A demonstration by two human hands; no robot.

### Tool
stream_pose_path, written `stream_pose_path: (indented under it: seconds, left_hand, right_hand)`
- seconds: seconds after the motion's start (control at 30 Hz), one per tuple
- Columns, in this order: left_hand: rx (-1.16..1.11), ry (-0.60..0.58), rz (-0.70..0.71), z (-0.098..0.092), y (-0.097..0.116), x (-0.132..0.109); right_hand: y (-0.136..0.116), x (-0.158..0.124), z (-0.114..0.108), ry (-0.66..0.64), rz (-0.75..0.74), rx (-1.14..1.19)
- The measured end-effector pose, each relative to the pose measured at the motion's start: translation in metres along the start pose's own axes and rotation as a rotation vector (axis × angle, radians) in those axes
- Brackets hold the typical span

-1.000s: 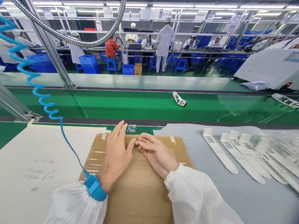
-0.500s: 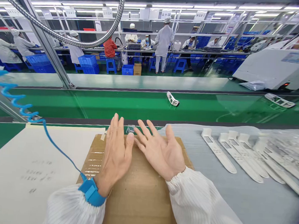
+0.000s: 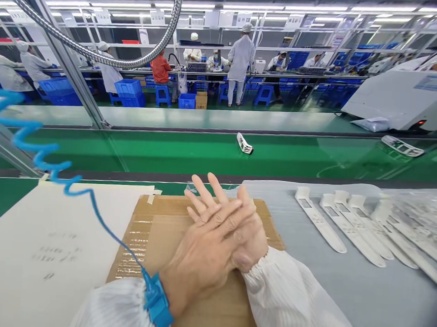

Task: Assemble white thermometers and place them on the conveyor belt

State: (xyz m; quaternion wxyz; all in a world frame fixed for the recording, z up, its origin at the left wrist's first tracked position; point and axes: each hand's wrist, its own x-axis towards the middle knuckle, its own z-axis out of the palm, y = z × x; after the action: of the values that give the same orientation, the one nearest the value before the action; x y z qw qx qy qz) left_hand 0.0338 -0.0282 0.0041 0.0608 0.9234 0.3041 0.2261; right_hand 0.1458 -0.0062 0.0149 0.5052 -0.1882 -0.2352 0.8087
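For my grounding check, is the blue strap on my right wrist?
No, the blue wrist strap sits on your left wrist.

Bright, even factory light from long LED ceiling strips (image 3: 250,8), w/ pale glare on the green conveyor belt (image 3: 204,153). Only faint, soft shadows under the hands (image 3: 205,251). Strong wide-angle bend toward the frame edges, dark vignette in lower R corner. Coiled blue cord (image 3: 23,137) slightly blurred; far background a bit soft.
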Motion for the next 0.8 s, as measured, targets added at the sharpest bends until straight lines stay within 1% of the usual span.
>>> stream_pose_path:
  seconds: [0.07,0.1,0.13,0.2,0.3,0.37,0.4,0.47,0.53,0.6,0.67,0.73,0.8]
  left_hand:
    - [0.027,0.040,-0.059,-0.002,-0.012,-0.001]
    - [0.036,0.060,-0.114,-0.003,-0.018,-0.002]
    - [0.038,0.072,-0.178,-0.003,-0.026,-0.004]
    - [0.022,0.077,-0.322,-0.002,-0.041,-0.009]
    - [-0.025,-0.002,-0.512,0.003,-0.060,-0.017]
    - [-0.040,-0.061,-0.569,0.007,-0.065,-0.020]
    - [-0.039,-0.076,-0.577,0.009,-0.066,-0.021]
    - [-0.032,-0.058,-0.578,0.012,-0.063,-0.020]
    - [-0.033,-0.003,-0.592,0.013,-0.059,-0.019]
    - [-0.043,0.056,-0.604,0.013,-0.054,-0.017]
    - [-0.048,0.109,-0.620,0.012,-0.051,-0.015]
    - [-0.051,0.149,-0.647,0.011,-0.049,-0.013]
    - [-0.052,0.182,-0.672,0.010,-0.049,-0.012]
  right_hand:
    - [0.001,-0.002,0.001,-0.053,0.032,0.044]
    - [0.002,-0.002,0.001,-0.081,0.051,0.036]
    - [0.003,-0.002,-0.001,-0.096,0.064,-0.023]
    - [0.007,0.001,-0.006,-0.151,0.096,-0.225]
    - [0.014,0.006,-0.018,-0.203,0.120,-0.512]
    - [0.014,0.008,-0.027,-0.173,0.106,-0.632]
    - [0.012,0.008,-0.031,-0.134,0.081,-0.689]
    - [0.001,0.008,-0.039,-0.018,0.016,-0.809]
    - [-0.019,0.012,-0.048,0.105,-0.031,-0.917]
    - [-0.049,0.025,-0.058,0.177,-0.051,-1.046]
    - [-0.083,0.048,-0.067,0.250,-0.076,-1.265]
    - [-0.114,0.080,-0.075,0.404,-0.129,-1.526]
    - [-0.135,0.116,-0.081,0.558,-0.201,-1.675]
